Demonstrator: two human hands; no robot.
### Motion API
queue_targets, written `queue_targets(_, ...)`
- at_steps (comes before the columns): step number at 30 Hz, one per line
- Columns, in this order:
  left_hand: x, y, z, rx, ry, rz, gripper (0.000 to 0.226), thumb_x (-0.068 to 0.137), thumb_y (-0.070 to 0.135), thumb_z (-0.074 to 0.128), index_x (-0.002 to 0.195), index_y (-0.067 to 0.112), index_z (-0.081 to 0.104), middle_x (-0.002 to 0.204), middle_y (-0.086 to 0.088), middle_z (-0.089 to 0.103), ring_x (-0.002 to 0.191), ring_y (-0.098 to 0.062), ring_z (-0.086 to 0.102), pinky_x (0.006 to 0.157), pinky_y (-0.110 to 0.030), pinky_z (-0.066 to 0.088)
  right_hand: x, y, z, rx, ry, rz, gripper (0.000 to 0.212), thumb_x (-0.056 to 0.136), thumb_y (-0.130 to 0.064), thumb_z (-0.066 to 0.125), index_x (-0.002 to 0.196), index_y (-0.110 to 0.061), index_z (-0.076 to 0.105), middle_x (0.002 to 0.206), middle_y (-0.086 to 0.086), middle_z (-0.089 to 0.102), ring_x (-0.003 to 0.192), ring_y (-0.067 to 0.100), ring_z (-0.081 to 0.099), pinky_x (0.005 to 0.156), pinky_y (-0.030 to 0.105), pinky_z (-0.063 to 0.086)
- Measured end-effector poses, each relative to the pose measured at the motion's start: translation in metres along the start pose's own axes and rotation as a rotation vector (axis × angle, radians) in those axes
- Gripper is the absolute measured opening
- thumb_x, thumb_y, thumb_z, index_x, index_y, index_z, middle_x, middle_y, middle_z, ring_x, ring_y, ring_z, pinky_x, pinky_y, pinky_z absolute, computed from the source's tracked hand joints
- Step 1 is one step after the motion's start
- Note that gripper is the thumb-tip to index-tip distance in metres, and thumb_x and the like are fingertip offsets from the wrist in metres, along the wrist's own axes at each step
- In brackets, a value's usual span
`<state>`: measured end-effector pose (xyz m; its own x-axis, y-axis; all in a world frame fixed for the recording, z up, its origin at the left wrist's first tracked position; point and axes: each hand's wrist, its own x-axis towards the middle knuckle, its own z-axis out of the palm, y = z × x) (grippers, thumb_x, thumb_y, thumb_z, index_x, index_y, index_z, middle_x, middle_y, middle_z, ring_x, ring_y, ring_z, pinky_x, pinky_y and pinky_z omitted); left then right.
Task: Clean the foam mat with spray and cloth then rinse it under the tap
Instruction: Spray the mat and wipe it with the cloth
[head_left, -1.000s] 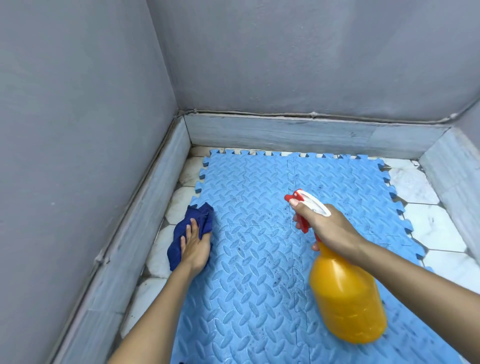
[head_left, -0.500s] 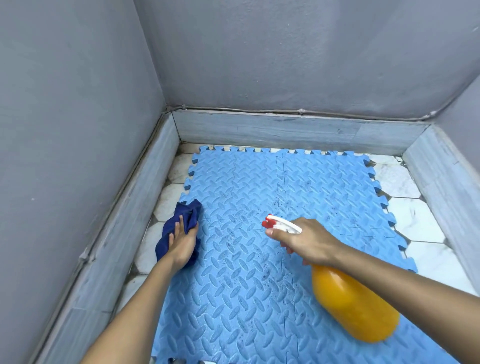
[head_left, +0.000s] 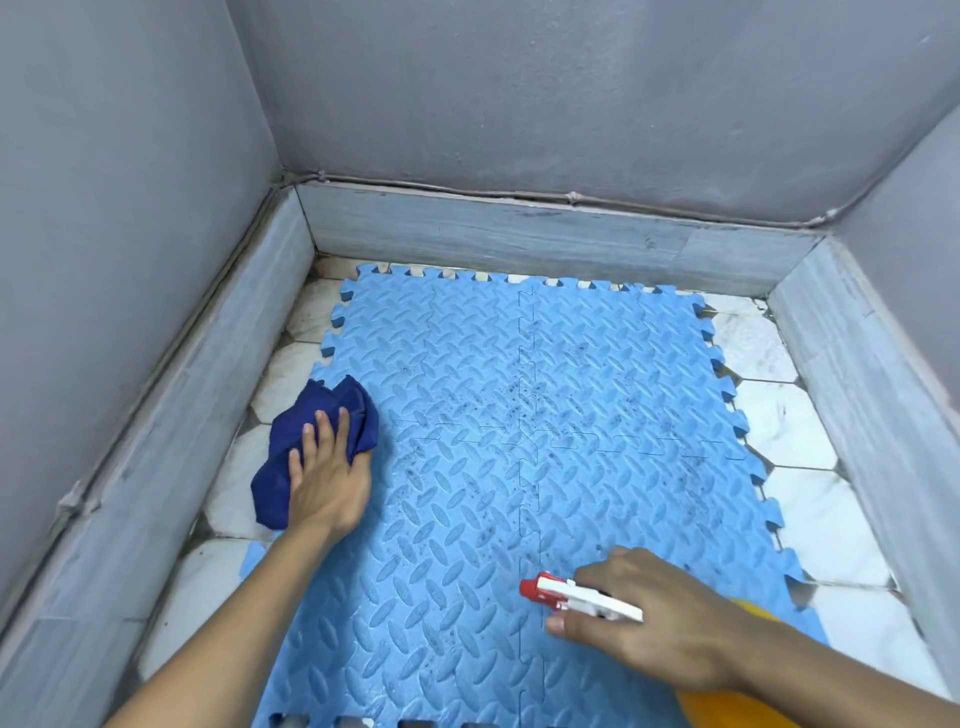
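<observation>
Blue foam mat flat on tiled floor. Left hand flat, fingers straight, pressing cloth at mat's left edge; right hand gripping spray bottle at near right. Bottle lower and nearer than before; cloth unmoved.

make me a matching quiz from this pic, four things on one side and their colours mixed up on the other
Things:
1. cloth
2. mat
3. bottle
4. nozzle tip

Colours:
a. orange
b. red
c. dark blue
d. light blue

Pairs: 1-c, 2-d, 3-a, 4-b
</observation>
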<state>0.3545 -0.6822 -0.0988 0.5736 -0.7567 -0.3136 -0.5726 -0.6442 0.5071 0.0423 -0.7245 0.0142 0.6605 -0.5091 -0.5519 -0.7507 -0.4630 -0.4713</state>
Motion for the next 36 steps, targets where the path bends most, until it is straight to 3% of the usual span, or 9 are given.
queue_targets(4, -0.008, 0.031, 0.029, 0.023, -0.012, 0.213, 0.062, 0.101, 0.038, 0.021, 0.149, 0.023, -0.015, 0.157, 0.011, -0.017, 0.138, 0.000, -0.024, 0.116, -0.030, -0.016, -0.016, 0.023, -0.004, 0.135, 0.179, 0.159, 0.063, 0.082, -0.072, 0.049, 0.064, -0.012, 0.041, 0.058, 0.001, 0.047, 0.057, 0.011, 0.045, 0.060, 0.037, 0.037)
queue_targets(6, -0.005, 0.055, 0.046, 0.081, -0.047, 0.340, 0.061, 0.100, 0.040, 0.019, 0.148, 0.025, -0.016, 0.158, 0.010, -0.019, 0.141, -0.004, -0.023, 0.118, -0.033, -0.013, -0.023, 0.038, -0.012, 0.305, 0.333, 0.265, 0.058, 0.084, -0.064, 0.056, 0.066, -0.010, 0.046, 0.056, 0.000, 0.048, 0.053, 0.008, 0.044, 0.059, 0.037, 0.040)
queue_targets(9, 0.003, 0.095, 0.072, 0.125, -0.102, 0.440, 0.068, 0.093, 0.048, 0.009, 0.151, 0.021, -0.014, 0.158, 0.007, -0.019, 0.143, -0.009, -0.022, 0.119, -0.035, -0.011, -0.029, 0.056, -0.029, 0.510, 0.523, 0.408, 0.064, 0.080, -0.070, 0.058, 0.074, -0.006, 0.061, 0.067, 0.010, 0.059, 0.050, 0.011, 0.048, 0.055, 0.036, 0.048)
queue_targets(12, 0.012, 0.129, 0.100, 0.222, -0.114, 0.511, 0.073, 0.090, 0.052, 0.007, 0.152, 0.017, -0.012, 0.159, 0.004, -0.019, 0.144, -0.012, -0.021, 0.118, -0.035, -0.013, -0.025, 0.073, -0.038, 0.595, 0.638, 0.504, 0.051, 0.084, -0.057, 0.062, 0.063, -0.011, 0.065, 0.063, 0.006, 0.066, 0.045, 0.011, 0.054, 0.047, 0.029, 0.049)
queue_targets(19, 0.032, 0.140, 0.120, 0.391, -0.003, 0.575, 0.077, 0.086, 0.053, 0.000, 0.153, 0.016, -0.006, 0.160, 0.002, -0.011, 0.146, -0.013, -0.016, 0.119, -0.036, -0.012, -0.013, 0.093, -0.068, 0.670, 0.849, 0.497, 0.043, 0.088, -0.053, 0.059, 0.070, -0.014, 0.067, 0.072, 0.000, 0.069, 0.059, 0.011, 0.059, 0.044, 0.024, 0.048)
queue_targets(24, 0.029, 0.142, 0.114, 0.413, -0.036, 0.573, 0.080, 0.085, 0.059, -0.003, 0.152, 0.016, -0.009, 0.160, 0.001, -0.014, 0.145, -0.013, -0.019, 0.119, -0.038, -0.012, -0.015, 0.093, -0.076, 0.665, 0.866, 0.555, 0.048, 0.088, -0.051, 0.061, 0.065, -0.010, 0.065, 0.061, 0.004, 0.067, 0.055, 0.017, 0.062, 0.057, 0.045, 0.058)
queue_targets(27, 0.028, 0.144, 0.112, 0.419, -0.060, 0.576, 0.089, 0.084, 0.073, 0.001, 0.152, 0.018, -0.010, 0.160, 0.001, -0.015, 0.145, -0.014, -0.020, 0.119, -0.041, -0.010, -0.031, 0.092, -0.066, 0.644, 0.877, 0.557, 0.055, 0.088, -0.056, 0.059, 0.073, -0.003, 0.064, 0.066, 0.010, 0.067, 0.060, 0.032, 0.062, 0.064, 0.052, 0.056)
queue_targets(30, 0.026, 0.145, 0.112, 0.424, -0.085, 0.603, 0.095, 0.081, 0.082, 0.011, 0.153, 0.024, -0.009, 0.161, -0.001, -0.013, 0.146, -0.019, -0.018, 0.118, -0.045, -0.012, -0.053, 0.093, -0.047, 0.600, 0.834, 0.584, 0.071, 0.077, -0.069, 0.051, 0.081, 0.001, 0.062, 0.075, 0.017, 0.066, 0.063, 0.037, 0.060, 0.065, 0.053, 0.055)
queue_targets(36, 0.005, 0.186, 0.120, 0.594, 0.005, 0.862, 0.085, 0.089, 0.070, 0.009, 0.153, 0.015, 0.013, 0.161, -0.011, 0.002, 0.148, -0.032, -0.002, 0.116, -0.053, -0.002, -0.104, 0.115, 0.005, 0.628, 0.727, 0.716, 0.073, 0.072, -0.073, 0.052, 0.072, 0.001, 0.054, 0.061, 0.013, 0.059, 0.055, 0.026, 0.055, 0.060, 0.046, 0.052)
